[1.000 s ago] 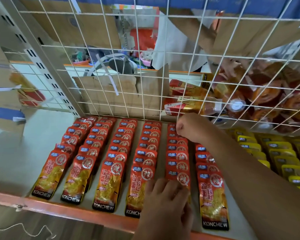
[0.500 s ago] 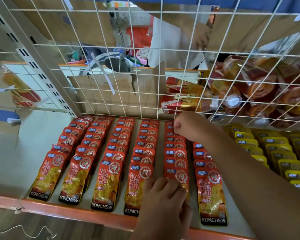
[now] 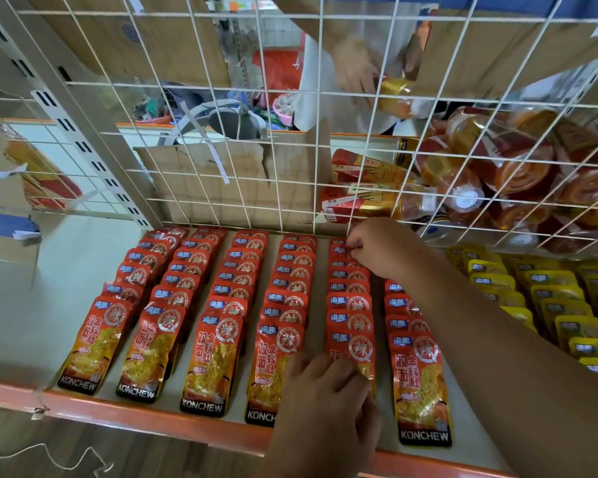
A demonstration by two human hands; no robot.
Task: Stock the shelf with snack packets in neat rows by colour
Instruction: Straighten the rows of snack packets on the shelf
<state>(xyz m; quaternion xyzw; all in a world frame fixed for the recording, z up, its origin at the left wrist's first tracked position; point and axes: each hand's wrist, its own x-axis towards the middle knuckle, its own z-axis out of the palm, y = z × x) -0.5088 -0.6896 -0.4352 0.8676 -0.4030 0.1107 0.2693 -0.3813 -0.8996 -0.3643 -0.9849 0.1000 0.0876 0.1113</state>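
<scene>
Red snack packets (image 3: 218, 339) lie in several overlapping rows on the white shelf (image 3: 21, 322). Yellow packets (image 3: 560, 305) fill rows to their right. My right hand (image 3: 380, 246) reaches to the back of the fifth red row (image 3: 349, 298), by the wire mesh, and pinches the top of a rear red packet there. My left hand (image 3: 325, 408) rests on the front packet of that same row at the shelf's orange front edge (image 3: 118, 407), fingers laid over it. The sixth row is partly hidden by my right forearm.
A white wire mesh (image 3: 221, 132) closes the shelf's back. Behind it are torn cardboard (image 3: 201, 188), a clear bag of orange bottles (image 3: 497, 167), red boxes (image 3: 356, 201) and another person's hand (image 3: 356, 70) with a golden pack. Bare shelf lies left of the red rows.
Both my hands stay on the fifth red row, almost unmoved. Behind the mesh the other person's hand has come down holding a golden pack.
</scene>
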